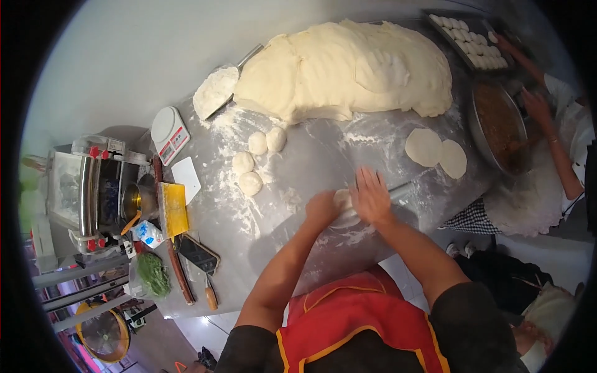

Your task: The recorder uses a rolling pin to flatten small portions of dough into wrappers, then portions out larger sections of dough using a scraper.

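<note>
A small piece of dough [342,200] lies on the floured worktop between my hands, partly covered by them. My left hand [322,209] is closed at its left edge, fingers curled and partly hidden. Flat over the dough's right side rests my right hand [370,196], fingers stretched out. From beneath that palm a thin grey rod [402,189], like a slim rolling pin, sticks out to the right. Two flattened dough rounds [424,147] lie overlapping to the right. Several dough balls [250,183] sit on flour to the left.
A huge dough mass [336,71] fills the back, beside a flour scoop [217,90]. Left stand a white scale [168,133], yellow scraper [174,208], phone [199,253] and knife [211,297]. At right, a co-worker's hand [536,104] is near a filling bowl [497,127] and dough tray [469,40].
</note>
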A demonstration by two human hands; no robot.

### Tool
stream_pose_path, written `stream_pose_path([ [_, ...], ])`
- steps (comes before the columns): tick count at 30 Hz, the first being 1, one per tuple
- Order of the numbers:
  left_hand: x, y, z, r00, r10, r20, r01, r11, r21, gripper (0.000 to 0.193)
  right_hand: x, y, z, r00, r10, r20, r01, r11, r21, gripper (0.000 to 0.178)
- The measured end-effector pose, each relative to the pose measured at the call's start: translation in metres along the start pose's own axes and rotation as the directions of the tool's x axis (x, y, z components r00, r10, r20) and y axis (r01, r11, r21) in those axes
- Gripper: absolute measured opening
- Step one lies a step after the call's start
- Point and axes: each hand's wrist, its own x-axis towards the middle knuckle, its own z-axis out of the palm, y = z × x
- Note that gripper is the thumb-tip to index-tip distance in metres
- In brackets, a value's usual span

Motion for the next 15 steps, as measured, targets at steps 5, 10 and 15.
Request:
stream_pose_path([
  [5, 0.026, 0.012, -0.011, 0.995, 0.015, 0.101, -0.025, 0.995, 0.097, 0.035, 0.040, -0.003, 0.021, 0.992, 0.122, 0.032, -0.123, 0.992, 0.011, 0.058],
  [10, -0.008, -0.037, 0.003, 0.992, -0.098, -0.081, 0.098, 0.995, -0.008, 0.033, -0.078, -0.011, -0.024, 0.980, -0.086, 0.181, 0.059, 0.987, 0.147, 0.061],
  [15, 0.006, -0.006, -0.010, 0.999, -0.021, 0.035, 0.020, 0.999, 0.039, 0.028, 0.016, -0.006, 0.012, 0.998, -0.059, -0.024, 0.058, 0.998, -0.018, 0.058],
])
